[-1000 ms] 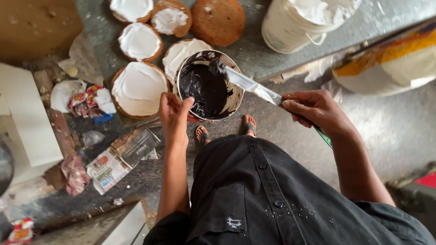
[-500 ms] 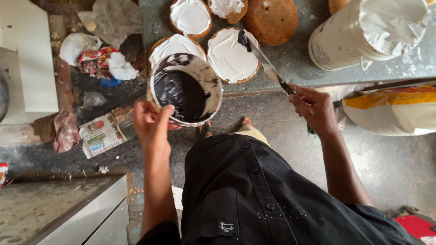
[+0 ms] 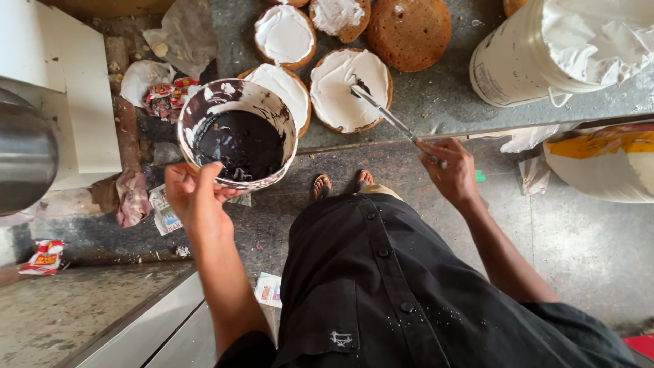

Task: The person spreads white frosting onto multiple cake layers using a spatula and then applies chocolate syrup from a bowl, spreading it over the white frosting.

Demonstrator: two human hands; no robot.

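My left hand [image 3: 196, 193] grips the near rim of a round tub [image 3: 238, 133] of dark chocolate sauce, held in the air in front of the counter. My right hand [image 3: 449, 168] holds a long palette knife [image 3: 386, 114]. Its blade tip, smeared dark, rests on a round cake [image 3: 350, 88] covered in white cream. Two more cream-topped cakes [image 3: 285, 33] lie beside it on the grey counter [image 3: 436, 95], one [image 3: 291, 88] partly hidden behind the tub. A bare brown cake [image 3: 409, 31] sits further back.
A large white bucket [image 3: 545, 51] with a plastic liner stands at the counter's right end. A yellow and white sack [image 3: 603, 163] lies on the floor. Wrappers and scraps [image 3: 153, 92] litter the floor at left, by a white box [image 3: 68, 102] and a steel counter [image 3: 75, 320].
The knife left the tub and swung right to the creamed cake, touching its top. My left hand carried the tub leftward, away from the cakes.
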